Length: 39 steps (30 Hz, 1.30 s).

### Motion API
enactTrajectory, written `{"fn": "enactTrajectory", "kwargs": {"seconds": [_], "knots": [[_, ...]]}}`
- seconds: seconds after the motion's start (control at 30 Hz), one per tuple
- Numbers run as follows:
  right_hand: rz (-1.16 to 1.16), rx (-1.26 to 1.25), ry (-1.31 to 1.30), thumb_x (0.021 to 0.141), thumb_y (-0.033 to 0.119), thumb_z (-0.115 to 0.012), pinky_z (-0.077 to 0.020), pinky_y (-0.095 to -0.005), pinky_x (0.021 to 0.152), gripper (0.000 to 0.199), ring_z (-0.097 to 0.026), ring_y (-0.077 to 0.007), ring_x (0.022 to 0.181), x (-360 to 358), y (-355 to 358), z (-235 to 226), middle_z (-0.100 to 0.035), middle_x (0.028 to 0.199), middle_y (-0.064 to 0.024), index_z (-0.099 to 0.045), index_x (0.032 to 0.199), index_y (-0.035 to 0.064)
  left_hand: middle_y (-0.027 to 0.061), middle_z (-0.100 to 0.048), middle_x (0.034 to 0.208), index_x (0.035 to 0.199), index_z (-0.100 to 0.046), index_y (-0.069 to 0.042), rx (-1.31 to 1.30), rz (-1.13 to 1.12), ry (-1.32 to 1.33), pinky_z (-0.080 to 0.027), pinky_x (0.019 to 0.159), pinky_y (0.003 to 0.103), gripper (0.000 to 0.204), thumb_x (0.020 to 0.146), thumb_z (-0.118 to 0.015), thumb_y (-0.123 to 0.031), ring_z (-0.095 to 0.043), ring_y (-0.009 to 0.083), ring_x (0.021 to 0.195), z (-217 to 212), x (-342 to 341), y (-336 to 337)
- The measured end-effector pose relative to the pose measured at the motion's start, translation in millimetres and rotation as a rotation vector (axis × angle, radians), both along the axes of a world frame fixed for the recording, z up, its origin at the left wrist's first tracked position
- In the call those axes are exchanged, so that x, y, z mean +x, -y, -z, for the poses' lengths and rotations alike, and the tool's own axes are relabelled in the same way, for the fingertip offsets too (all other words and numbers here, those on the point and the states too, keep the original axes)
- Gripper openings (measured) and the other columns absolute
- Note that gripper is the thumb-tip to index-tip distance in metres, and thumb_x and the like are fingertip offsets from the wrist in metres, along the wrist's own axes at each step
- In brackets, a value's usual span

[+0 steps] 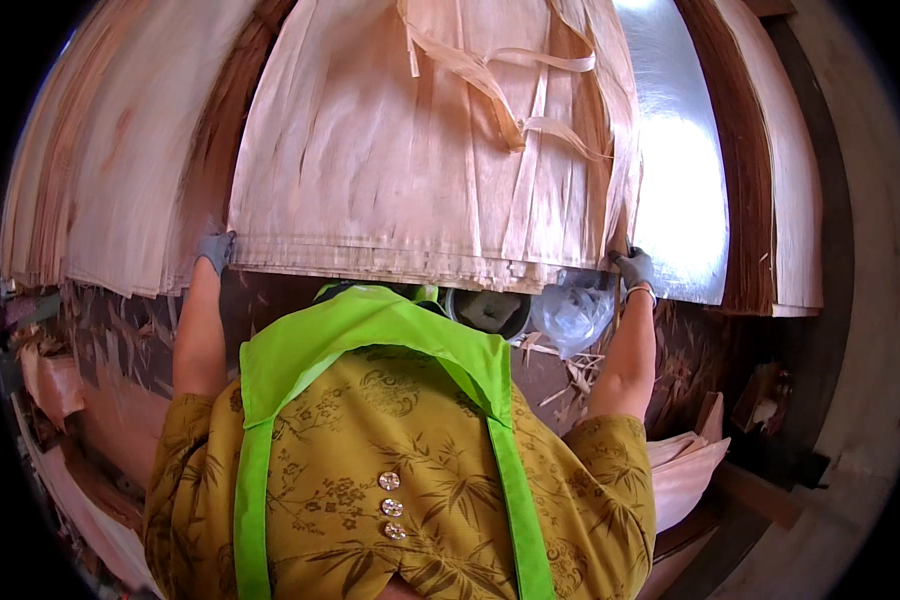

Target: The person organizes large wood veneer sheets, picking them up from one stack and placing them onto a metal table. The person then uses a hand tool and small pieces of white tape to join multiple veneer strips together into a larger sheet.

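Note:
A stack of thin, pale wood veneer sheets [390, 150] lies in front of me, its layered near edge facing my body. My left hand [216, 250], in a grey glove, is closed at the near left corner of the sheets. At the near right corner, my right hand [632, 268], also gloved in grey, has its fingers closed on the edge. How many sheets each hand grips cannot be seen. Loose, curling veneer strips [485, 75] lie across the far right part of the top sheet.
More veneer stacks stand at the left [140, 150] and right [785, 170]. A shiny metal surface [675, 150] shows right of the middle stack. Below the near edge are a dark bucket [488, 312] and a clear plastic bag [574, 315]. Wood scraps [580, 375] litter the floor.

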State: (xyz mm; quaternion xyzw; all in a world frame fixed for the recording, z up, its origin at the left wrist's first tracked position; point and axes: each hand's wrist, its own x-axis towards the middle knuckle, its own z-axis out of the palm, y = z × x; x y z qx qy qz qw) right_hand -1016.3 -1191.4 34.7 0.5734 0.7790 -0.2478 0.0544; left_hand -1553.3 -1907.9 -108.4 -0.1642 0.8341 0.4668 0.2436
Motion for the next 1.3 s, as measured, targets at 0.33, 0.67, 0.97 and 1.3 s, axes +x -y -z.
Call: {"fn": "enactTrajectory", "kwargs": {"seconds": [0.33,0.67,0.97,1.3], "knots": [[0.076,-0.155,-0.199,0.066,0.029,-0.078,-0.0475,-0.0322,0.069,0.043,-0.062,-0.0201,0.073,33,-16,15,-0.068,0.083,-0.0116,-0.067,0.094,-0.0021,-0.0027,-0.043,0.047,0.063,-0.053,-0.018,0.138,-0.079,0.159,-0.025,0.032,0.028,0.024,0.083,-0.065,-0.023,-0.035,0.0105,0.035,-15,10,-34],[-0.014,0.001,-0.160,0.069,0.053,-0.066,-0.0487,-0.0370,0.069,0.063,-0.064,-0.0268,0.081,57,-31,57,-0.068,0.086,-0.0177,-0.066,0.099,-0.0021,0.0105,-0.053,0.084,0.090,-0.055,-0.009,-0.005,-0.021,-0.319,-0.039,0.059,0.036,0.023,0.076,-0.066,-0.023,-0.051,0.0230,0.069,-6,22,-37],[0.353,0.393,-0.250,0.075,0.044,-0.068,-0.0473,-0.0420,0.069,0.051,-0.061,-0.0355,0.076,42,81,-10,-0.063,0.085,-0.0184,-0.054,0.098,0.0004,0.0170,-0.038,0.138,0.124,-0.048,-0.007,-0.735,0.196,-0.554,-0.039,0.094,0.044,0.058,0.071,-0.067,-0.019,-0.043,0.0366,0.118,-84,79,-114],[0.082,0.399,0.090,0.077,0.033,-0.064,-0.0487,-0.0476,0.065,0.029,-0.061,-0.0403,0.074,52,114,31,-0.064,0.075,-0.0201,-0.064,0.092,0.0084,0.0116,-0.035,0.141,0.128,-0.047,-0.012,-0.617,0.811,-0.759,-0.028,0.102,0.051,0.056,0.078,-0.058,-0.033,-0.035,0.0335,0.127,-113,166,-204]]}}
